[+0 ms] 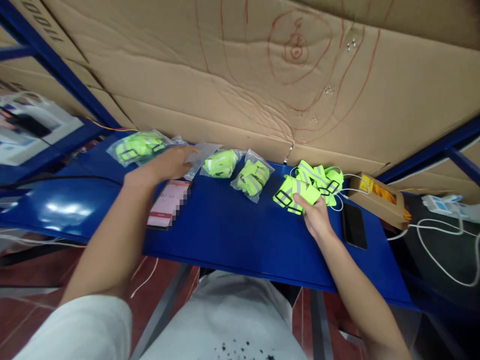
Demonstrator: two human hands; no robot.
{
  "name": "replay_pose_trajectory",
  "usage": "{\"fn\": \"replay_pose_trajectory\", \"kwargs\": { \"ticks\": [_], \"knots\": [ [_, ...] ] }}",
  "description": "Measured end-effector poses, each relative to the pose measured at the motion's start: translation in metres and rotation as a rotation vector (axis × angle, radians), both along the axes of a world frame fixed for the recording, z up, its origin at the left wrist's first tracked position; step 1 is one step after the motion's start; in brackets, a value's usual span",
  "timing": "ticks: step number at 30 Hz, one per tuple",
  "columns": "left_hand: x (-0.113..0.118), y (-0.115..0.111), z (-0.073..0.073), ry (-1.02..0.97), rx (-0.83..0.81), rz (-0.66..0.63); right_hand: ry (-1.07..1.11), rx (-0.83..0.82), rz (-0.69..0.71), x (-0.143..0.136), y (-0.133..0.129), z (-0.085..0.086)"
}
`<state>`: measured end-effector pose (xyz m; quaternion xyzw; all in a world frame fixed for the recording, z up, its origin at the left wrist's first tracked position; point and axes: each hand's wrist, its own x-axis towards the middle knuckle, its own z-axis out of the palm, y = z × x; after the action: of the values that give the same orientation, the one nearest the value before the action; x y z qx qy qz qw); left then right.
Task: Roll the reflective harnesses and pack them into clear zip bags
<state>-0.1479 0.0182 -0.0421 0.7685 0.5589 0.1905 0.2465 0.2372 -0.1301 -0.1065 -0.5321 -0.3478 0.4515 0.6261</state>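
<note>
My right hand [316, 212] is closed around a folded bundle of neon-yellow reflective straps [290, 192] with grey stripes and black buckles. Behind it, more loose neon-yellow straps [322, 175] lie on the blue table. On the other side, my left hand [167, 164] reaches over the back of the table, its fingers at a clear plastic bag [204, 152] that they seem to pinch; the thumb is partly hidden. Two bagged strap bundles [221, 164] [253, 177] sit between my hands. Another bagged bundle [138, 146] rests beyond my left wrist.
A phone with a lit screen [168, 202] lies below my left hand. At the right are a dark phone [354, 226], an open cardboard box [382, 200] with orange contents, and white cables [442, 225]. A cardboard wall [240, 85] stands along the back of the blue table [240, 230].
</note>
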Motion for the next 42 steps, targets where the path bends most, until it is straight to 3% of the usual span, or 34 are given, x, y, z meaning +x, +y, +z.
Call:
{"fn": "replay_pose_trajectory", "kwargs": {
  "ticks": [5, 7, 10, 14, 17, 20, 23, 26, 30, 36, 42],
  "knots": [
    [-0.035, -0.014, -0.007, 0.533, 0.083, -0.016, 0.036, -0.017, 0.019, -0.003, -0.001, -0.016],
    [-0.037, -0.017, -0.008, 0.582, 0.126, -0.024, 0.045, -0.015, 0.036, -0.005, -0.002, -0.017],
    [-0.026, -0.018, -0.003, 0.470, 0.215, 0.003, 0.020, -0.023, 0.077, -0.008, -0.006, -0.014],
    [0.026, -0.034, -0.005, -0.018, 0.274, -0.026, -0.130, 0.000, 0.241, -0.013, -0.018, -0.006],
    [0.083, -0.059, -0.022, -0.429, -0.052, -0.148, -0.236, 0.041, 0.388, -0.019, -0.028, 0.002],
    [0.129, -0.079, -0.042, -0.615, -0.351, -0.256, -0.239, 0.073, 0.532, -0.018, -0.031, 0.008],
    [0.150, -0.086, -0.053, -0.664, -0.445, -0.308, -0.269, 0.124, 0.678, -0.009, -0.029, 0.009],
    [0.152, -0.083, -0.053, -0.650, -0.473, -0.337, -0.522, 0.220, 0.772, -0.003, -0.028, 0.009],
    [0.148, -0.081, -0.042, -0.567, -0.506, -0.376, -0.815, 0.337, 0.811, -0.005, -0.032, 0.013],
    [0.147, -0.090, -0.022, -0.529, -0.305, -0.292, -0.933, 0.364, 0.796, -0.005, -0.039, 0.023],
    [0.159, -0.080, -0.014, -0.340, -0.361, -0.466, -1.092, 0.298, 0.946, -0.012, -0.045, 0.030]
  ]
}}
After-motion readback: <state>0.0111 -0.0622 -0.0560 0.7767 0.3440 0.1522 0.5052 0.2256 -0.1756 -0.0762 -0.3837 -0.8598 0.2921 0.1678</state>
